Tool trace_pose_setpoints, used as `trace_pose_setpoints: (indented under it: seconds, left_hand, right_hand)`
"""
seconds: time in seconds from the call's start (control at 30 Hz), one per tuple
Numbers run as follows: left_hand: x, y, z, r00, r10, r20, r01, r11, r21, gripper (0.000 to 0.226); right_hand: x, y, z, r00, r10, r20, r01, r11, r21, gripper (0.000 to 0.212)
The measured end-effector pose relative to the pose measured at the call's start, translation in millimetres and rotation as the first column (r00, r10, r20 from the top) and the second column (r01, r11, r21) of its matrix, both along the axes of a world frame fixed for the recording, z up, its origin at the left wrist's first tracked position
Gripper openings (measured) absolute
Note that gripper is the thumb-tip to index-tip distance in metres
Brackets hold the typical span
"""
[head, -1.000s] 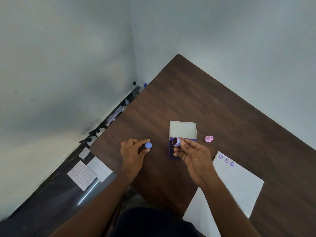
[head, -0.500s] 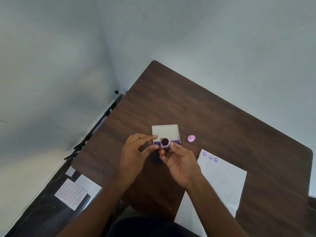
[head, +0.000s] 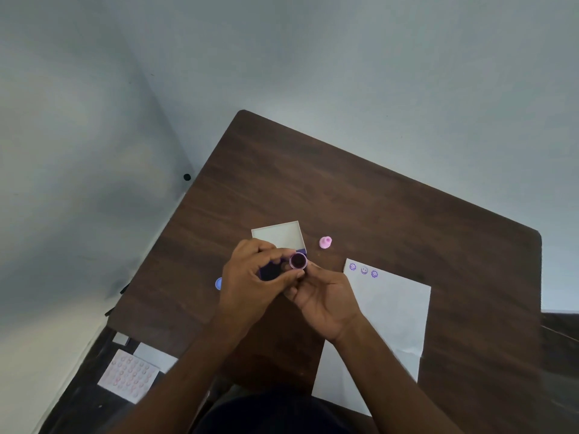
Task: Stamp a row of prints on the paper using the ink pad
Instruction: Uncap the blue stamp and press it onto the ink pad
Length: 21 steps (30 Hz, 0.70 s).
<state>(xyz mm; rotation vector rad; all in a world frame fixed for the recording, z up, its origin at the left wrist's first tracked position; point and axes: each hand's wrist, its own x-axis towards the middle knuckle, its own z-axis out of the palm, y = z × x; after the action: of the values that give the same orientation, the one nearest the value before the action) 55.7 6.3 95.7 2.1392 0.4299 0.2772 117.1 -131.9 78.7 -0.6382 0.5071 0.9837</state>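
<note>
Dark brown wood-grain table [head: 360, 195] fills the middle of the view; both hands meet just below its centre, over the open ink pad [head: 268, 272]. Between them sits a small round purple stamp [head: 298, 261], its dark inked face turned up toward the camera; the right hand [head: 326, 303] holds it from below, fingertips closed around its body, while the left hand [head: 250, 283] comes in from nine o'clock with thumb and forefinger curled in toward the stamp's rim; whether they press on it I cannot tell. Behind the hands, at twelve o'clock from the stamp, the ink pad's white lid [head: 277, 234] stands flipped back, and the dark purple pad itself shows only in the gap between the left fingers. A pink stamp [head: 325, 242] stands on the table at one o'clock from the hands; a small blue cap [head: 218, 283] lies at nine o'clock, just beside the left hand. White paper [head: 388, 324] lies at four o'clock, under the right forearm, with three purple prints [head: 363, 270] in a short row along its far edge. On the dark floor at seven o'clock lies a sheet of pale dots [head: 128, 375].
</note>
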Motion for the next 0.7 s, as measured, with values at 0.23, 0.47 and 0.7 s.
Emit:
trace_pose_setpoints:
  seconds: [0.23, 0.47, 0.7]
  left_hand:
    - [1, -5, 8, 1.0, -0.011, 0.009, 0.011, 1.0, 0.017, 0.044]
    - [2, -5, 12, 1.0, -0.026, -0.006, 0.026, 0.999, 0.04, 0.045]
    - [2, -6, 2, 0.999, -0.049, 0.001, 0.049, 0.998, 0.05, 0.049]
  right_hand:
    - [0, -4, -2, 0.999, -0.004, -0.038, 0.008, 0.996, 0.085, 0.047]
    - [-5, -4, -16, 0.999, 0.017, -0.051, -0.005, 0.973, 0.232, 0.046]
    - [1, -7, -25, 0.999, 0.044, -0.007, -0.041, 0.969, 0.244, 0.046]
